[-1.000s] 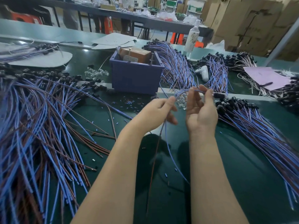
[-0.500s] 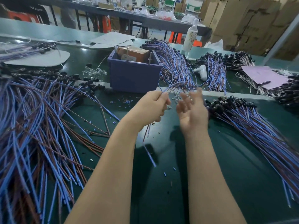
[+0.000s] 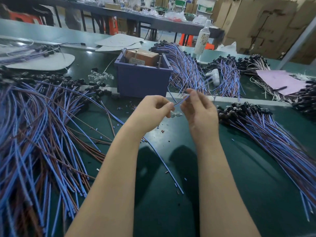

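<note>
Above the middle of the green desk (image 3: 213, 168), seen from the head camera, both forearms reach forward side by side and the two hands meet in the air, palms turned toward each other. The left hand (image 3: 152, 108) is curled, its thumb and forefinger pinching one end of a thin blue wire (image 3: 181, 101). The right hand (image 3: 199, 110) stands a little higher, wrist bent back, and pinches the same wire between thumb and forefinger tips, its other fingers loosely curled. The short stretch of wire between the two grips slants up toward the right hand, clear of the desk. Just below the hands lie a few small clear parts (image 3: 176, 114). A long blue wire runs from under the left wrist across the desk; whether it is the held one I cannot tell. Behind the hands stands a blue plastic bin (image 3: 143, 81) holding a cardboard box (image 3: 143, 56). A loose heap of blue and brown wires (image 3: 34, 134) spreads to the left, and a black-capped wire bundle (image 3: 265, 134) fans out to the right.
</note>
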A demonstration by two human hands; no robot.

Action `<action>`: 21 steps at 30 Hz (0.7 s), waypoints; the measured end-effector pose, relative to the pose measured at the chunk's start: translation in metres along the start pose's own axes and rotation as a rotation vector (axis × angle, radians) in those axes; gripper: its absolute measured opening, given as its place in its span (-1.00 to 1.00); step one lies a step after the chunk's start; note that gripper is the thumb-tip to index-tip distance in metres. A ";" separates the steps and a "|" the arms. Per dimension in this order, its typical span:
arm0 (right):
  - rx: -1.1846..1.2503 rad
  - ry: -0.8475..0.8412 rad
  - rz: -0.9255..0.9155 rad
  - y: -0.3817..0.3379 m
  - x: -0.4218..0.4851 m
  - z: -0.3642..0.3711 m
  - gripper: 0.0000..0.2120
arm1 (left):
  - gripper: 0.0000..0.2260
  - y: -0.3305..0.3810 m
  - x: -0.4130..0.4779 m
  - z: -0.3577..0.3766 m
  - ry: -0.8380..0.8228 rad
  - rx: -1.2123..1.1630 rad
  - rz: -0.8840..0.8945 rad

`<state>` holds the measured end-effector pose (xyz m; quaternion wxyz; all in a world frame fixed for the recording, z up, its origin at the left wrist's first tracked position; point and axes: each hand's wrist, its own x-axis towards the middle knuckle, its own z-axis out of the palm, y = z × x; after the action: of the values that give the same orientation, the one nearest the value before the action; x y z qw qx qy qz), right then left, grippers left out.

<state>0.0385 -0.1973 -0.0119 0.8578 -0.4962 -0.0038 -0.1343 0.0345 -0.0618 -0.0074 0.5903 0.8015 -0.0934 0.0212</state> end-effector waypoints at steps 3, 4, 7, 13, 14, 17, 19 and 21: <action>-0.155 -0.055 -0.006 0.006 -0.001 0.003 -0.85 | -0.80 -0.008 0.002 0.003 0.085 0.023 -0.014; -0.176 -0.058 -0.006 0.008 0.000 0.002 -0.86 | -0.81 -0.012 0.002 0.002 0.111 0.029 -0.024; -0.204 -0.010 -0.032 0.011 0.002 0.000 -0.85 | -0.81 -0.020 0.001 -0.001 0.143 -0.013 -0.074; -0.006 0.167 -0.017 0.015 0.005 -0.003 -0.85 | -0.71 -0.025 0.002 -0.001 0.176 -0.046 -0.173; 0.010 0.176 -0.013 0.017 0.005 -0.002 -0.85 | -0.70 -0.025 0.002 0.001 0.196 -0.030 -0.172; 0.032 0.208 -0.021 0.019 0.005 -0.001 -0.84 | -0.67 -0.024 0.003 0.004 0.215 0.016 -0.177; 0.034 0.229 -0.028 0.020 0.006 -0.003 -0.83 | -0.65 -0.024 0.002 0.007 0.177 0.055 -0.186; 0.027 0.236 -0.023 0.021 0.007 -0.004 -0.83 | -0.65 -0.023 0.001 0.008 0.159 0.038 -0.199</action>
<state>0.0499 -0.1926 -0.0312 0.8572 -0.4653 0.0899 -0.2017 0.0394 -0.0629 -0.0317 0.5796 0.8137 0.0342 0.0276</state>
